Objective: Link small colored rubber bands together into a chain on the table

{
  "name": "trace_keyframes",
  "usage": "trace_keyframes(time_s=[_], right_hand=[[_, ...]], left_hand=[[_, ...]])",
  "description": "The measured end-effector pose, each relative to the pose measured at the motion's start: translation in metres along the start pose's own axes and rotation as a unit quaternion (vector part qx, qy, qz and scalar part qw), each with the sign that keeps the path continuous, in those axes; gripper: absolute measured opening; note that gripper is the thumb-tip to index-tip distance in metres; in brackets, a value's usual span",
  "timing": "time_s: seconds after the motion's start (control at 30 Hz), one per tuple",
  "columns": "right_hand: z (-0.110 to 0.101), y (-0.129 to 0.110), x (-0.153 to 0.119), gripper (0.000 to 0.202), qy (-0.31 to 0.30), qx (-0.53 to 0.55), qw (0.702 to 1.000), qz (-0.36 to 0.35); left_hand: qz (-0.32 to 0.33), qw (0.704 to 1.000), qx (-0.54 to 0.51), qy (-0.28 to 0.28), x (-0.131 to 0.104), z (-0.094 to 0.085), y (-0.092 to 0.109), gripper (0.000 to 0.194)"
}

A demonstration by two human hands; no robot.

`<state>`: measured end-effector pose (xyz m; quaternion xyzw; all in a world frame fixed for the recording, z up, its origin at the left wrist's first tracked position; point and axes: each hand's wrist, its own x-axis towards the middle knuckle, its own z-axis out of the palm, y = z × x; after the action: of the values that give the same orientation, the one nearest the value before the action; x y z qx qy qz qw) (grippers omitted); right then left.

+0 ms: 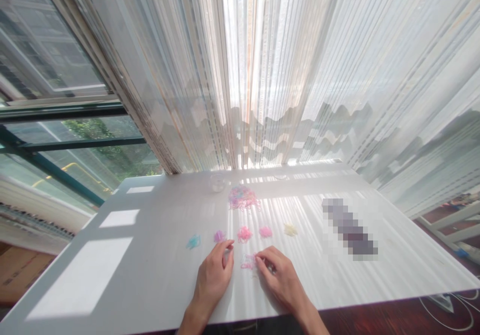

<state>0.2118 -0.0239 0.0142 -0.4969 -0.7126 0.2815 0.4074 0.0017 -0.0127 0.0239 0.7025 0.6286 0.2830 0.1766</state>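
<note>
My left hand rests low over the white table with its fingers curled toward the thumb; whatever lies between them is hidden. Just beyond it is a little purple heap of rubber bands. The fingertips of my right hand pinch at the edge of a small mixed pile of pink and pale rubber bands, which lies between my hands. Farther out, a row holds a blue heap, a red-pink heap, a pink heap and a yellow heap.
A larger mixed heap of rubber bands lies behind the row. A clear round container stands near the table's far edge, with a clear disc, perhaps a lid, to its right. A pixelated dark object lies at right. Curtains hang behind.
</note>
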Motion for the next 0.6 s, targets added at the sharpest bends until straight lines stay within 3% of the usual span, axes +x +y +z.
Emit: trace_keyframes(time_s=[0.23,0.43,0.6], right_hand=[[0.0,0.0,0.0,0.021,-0.006,-0.007,1.0,0.005],[0.0,-0.001,-0.001,0.02,-0.009,-0.002,1.0,0.01],[-0.001,-0.001,-0.002,0.02,-0.008,0.006,1.0,0.011]], left_hand=[[0.034,0.999,0.027,0.01,-0.006,0.001,0.001,0.022],[0.014,0.996,0.08,0.037,0.015,0.008,0.005,0.023],[-0.006,0.993,0.115,0.017,0.033,0.011,0.015,0.022]])
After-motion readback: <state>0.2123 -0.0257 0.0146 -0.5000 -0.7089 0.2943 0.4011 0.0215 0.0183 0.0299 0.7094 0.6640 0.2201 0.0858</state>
